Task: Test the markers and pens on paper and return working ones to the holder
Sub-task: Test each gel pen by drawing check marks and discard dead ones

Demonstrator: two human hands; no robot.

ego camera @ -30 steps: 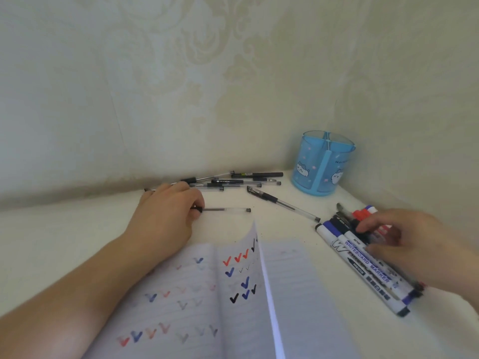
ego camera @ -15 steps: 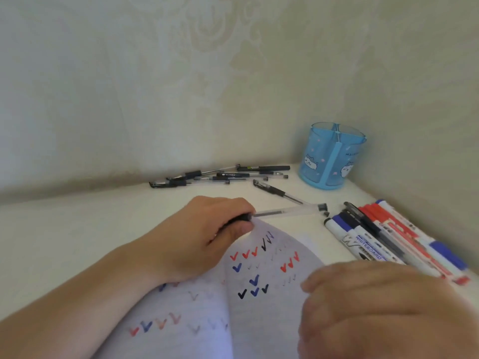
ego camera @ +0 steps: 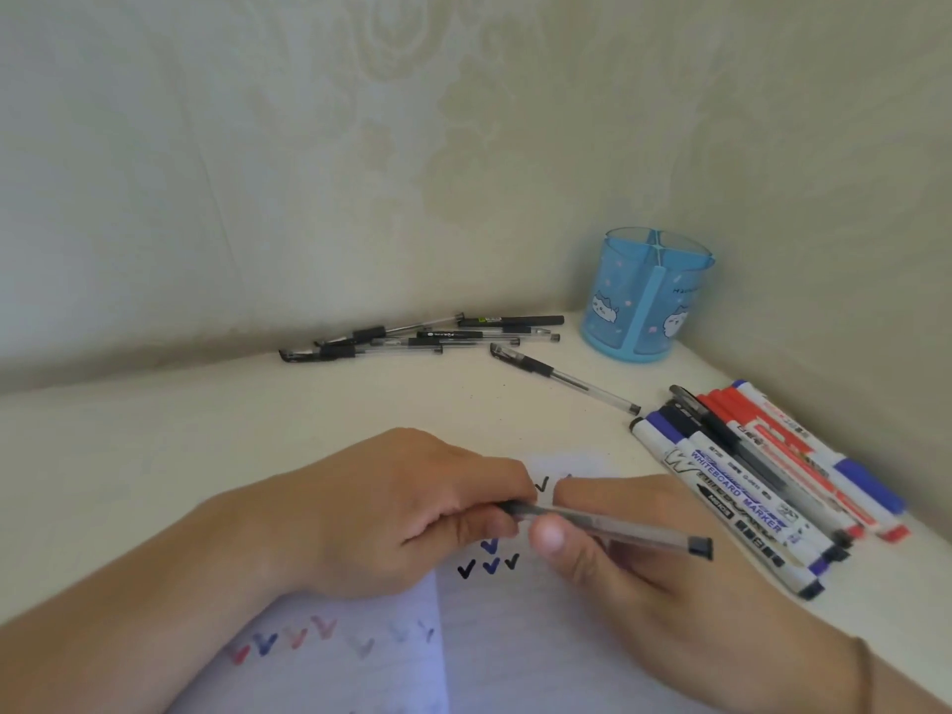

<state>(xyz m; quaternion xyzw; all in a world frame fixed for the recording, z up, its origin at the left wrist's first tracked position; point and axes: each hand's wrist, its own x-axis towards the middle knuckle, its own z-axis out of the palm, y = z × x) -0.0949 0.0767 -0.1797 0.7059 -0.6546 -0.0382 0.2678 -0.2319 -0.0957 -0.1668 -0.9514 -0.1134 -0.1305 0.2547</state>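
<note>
Gripping 1 pen — both hands, left and right; its tip hidden; notebook partly covered.

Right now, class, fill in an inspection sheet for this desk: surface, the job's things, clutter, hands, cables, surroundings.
Surface: pale desk set in a wall corner.
Job's things: open notebook with red, blue and black ticks; blue holder upright in the corner, nothing seen inside; pile of pens by the back wall; one loose pen beside it; row of markers at right.
Clutter: nothing seen.
Hands: left hand and right hand both grip one clear pen over the notebook.
Cables: nothing seen.
Surroundings: patterned cream wallpaper on both walls.
</note>
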